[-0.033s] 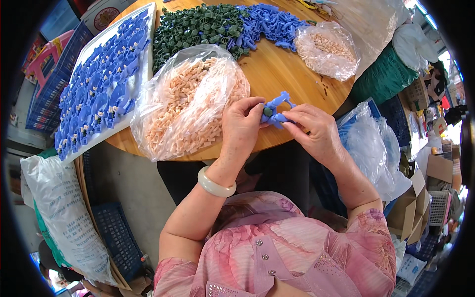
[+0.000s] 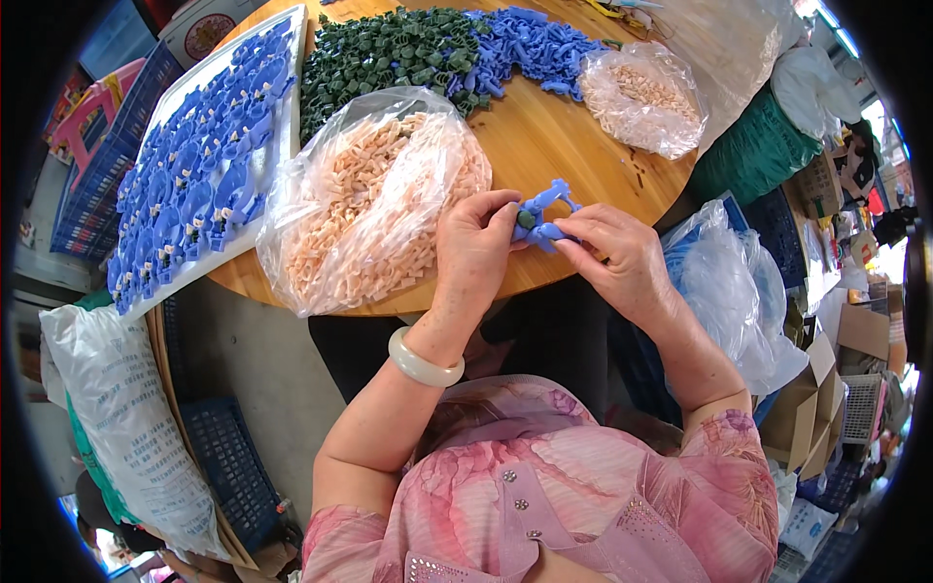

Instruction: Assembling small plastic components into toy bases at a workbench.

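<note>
Between my two hands, above the near edge of the round wooden table, is a small blue plastic figure point(image 2: 551, 197) with a dark green piece point(image 2: 526, 219) against its left side. My left hand point(image 2: 476, 238) pinches it at the left between thumb and fingers. From the right, the thumb and fingertips of my right hand point(image 2: 612, 257) close on its lower blue part. The fingers partly cover the figure, so its full shape is hidden. Just left of my left hand lies a clear plastic bag point(image 2: 379, 199) full of small peach-coloured pieces.
A white tray point(image 2: 294, 87) at the left holds rows of blue figures. Along the far side lie heaps of dark green pieces point(image 2: 389, 63) and blue pieces point(image 2: 530, 49). A smaller bag of peach pieces point(image 2: 643, 97) rests at the right of the wooden table point(image 2: 530, 136).
</note>
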The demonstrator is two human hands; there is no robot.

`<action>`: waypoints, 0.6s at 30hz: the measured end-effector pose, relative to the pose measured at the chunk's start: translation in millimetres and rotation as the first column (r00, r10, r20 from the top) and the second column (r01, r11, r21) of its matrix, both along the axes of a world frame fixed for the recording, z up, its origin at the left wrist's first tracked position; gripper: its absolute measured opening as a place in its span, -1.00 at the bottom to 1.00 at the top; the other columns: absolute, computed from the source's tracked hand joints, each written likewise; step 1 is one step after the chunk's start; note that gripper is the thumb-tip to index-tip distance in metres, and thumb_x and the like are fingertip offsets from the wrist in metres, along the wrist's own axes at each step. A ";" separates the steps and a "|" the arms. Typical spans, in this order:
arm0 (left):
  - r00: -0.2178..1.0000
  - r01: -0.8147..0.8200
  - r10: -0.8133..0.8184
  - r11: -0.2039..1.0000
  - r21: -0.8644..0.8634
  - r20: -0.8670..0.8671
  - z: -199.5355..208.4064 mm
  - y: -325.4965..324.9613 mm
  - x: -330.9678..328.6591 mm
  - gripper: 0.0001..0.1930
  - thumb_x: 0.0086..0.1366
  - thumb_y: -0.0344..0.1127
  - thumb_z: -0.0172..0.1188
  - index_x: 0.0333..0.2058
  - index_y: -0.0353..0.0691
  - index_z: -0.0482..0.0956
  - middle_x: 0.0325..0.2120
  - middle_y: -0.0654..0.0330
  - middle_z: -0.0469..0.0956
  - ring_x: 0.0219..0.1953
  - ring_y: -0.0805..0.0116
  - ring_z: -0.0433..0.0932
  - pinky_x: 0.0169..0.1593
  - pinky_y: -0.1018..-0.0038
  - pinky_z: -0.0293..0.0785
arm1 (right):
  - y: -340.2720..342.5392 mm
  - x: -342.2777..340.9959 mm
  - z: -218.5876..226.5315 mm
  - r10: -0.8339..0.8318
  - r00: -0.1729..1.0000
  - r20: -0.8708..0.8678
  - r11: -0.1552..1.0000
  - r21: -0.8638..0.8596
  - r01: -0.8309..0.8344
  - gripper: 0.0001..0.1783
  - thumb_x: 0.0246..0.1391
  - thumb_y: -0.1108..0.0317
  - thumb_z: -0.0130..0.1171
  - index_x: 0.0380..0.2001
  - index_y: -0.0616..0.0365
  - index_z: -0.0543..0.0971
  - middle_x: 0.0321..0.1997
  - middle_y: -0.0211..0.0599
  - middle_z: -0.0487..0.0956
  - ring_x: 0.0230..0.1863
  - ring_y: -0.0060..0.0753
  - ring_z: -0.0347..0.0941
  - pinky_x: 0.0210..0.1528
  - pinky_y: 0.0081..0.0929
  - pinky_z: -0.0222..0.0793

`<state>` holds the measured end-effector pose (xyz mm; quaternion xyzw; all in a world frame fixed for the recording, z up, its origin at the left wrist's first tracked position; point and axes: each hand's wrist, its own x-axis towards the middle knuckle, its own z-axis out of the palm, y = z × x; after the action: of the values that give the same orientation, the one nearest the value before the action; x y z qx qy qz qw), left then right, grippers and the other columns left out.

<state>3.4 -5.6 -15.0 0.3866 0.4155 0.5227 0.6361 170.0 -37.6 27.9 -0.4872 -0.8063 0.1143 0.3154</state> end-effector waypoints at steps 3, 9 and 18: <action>1.000 -0.002 0.002 1.000 -0.003 0.005 -0.2 0.2 0.5 -0.81 0.26 -0.44 0.05 -0.20 -0.42 0.50 -0.40 0.14 0.55 -0.42 0.46 0.57 -0.31 0.57 0.59 | -0.4 0.0 0.5 0.002 1.000 0.010 1.000 0.006 -0.003 -0.81 -0.09 0.40 0.22 -0.33 0.13 0.58 -0.36 -0.30 0.55 -0.31 -0.26 0.50 -0.29 -0.42 0.42; 1.000 -0.019 0.019 1.000 -0.017 0.001 0.7 -0.9 0.5 -0.80 0.26 -0.45 0.05 -0.19 -0.43 0.50 -0.40 0.14 0.55 -0.43 0.45 0.57 -0.32 0.59 0.58 | -0.4 -1.4 2.4 0.038 0.995 0.089 0.997 0.068 -0.044 -0.81 -0.10 0.44 0.22 -0.33 0.18 0.57 -0.34 -0.28 0.54 -0.31 -0.22 0.49 -0.29 -0.41 0.43; 0.999 -0.006 0.005 1.000 -0.021 -0.032 0.3 -0.1 0.4 -0.80 0.26 -0.46 0.02 -0.20 -0.45 0.50 -0.40 0.13 0.54 -0.43 0.45 0.57 -0.33 0.59 0.58 | 3.8 -0.2 3.1 0.084 0.987 0.137 0.988 0.121 -0.101 -0.81 -0.11 0.46 0.22 -0.33 0.18 0.56 -0.36 -0.27 0.52 -0.31 -0.22 0.47 -0.30 -0.39 0.42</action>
<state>3.7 -5.6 -14.7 0.3868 0.4321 0.5140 0.6320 169.7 -33.8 31.1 -0.4347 -0.8527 0.0446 0.2863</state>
